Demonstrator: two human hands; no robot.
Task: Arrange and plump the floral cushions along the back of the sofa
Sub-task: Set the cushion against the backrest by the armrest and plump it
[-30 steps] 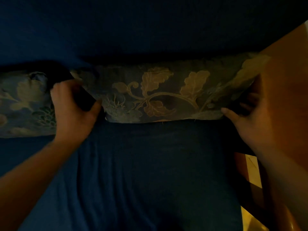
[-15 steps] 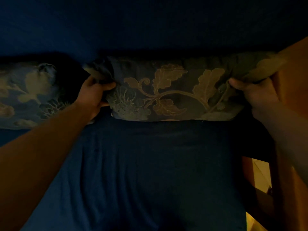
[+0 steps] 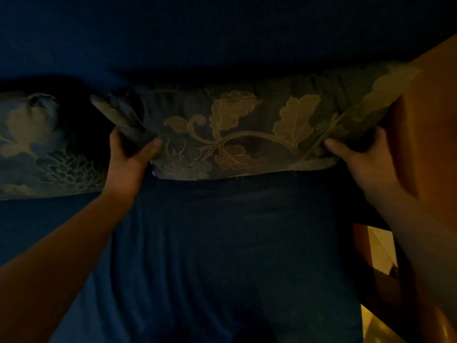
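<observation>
Against sofa back (image 3: pixel 222 33), floral cushion (image 3: pixel 237 134) long axis left-right, L hand (image 3: pixel 126 157) & R hand (image 3: pixel 356 157) grip clamped on ends

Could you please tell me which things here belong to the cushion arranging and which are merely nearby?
Belongs to the job:
- dark floral fabric cushion, gripped by left hand and right hand
- second floral cushion, lying apart at left
- blue upholstered sofa

Merely nearby:
- orange wooden panel

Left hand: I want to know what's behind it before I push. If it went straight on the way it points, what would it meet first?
The left hand already grips the floral cushion; beyond that, probably the dark sofa back, though depth is unclear.
</observation>
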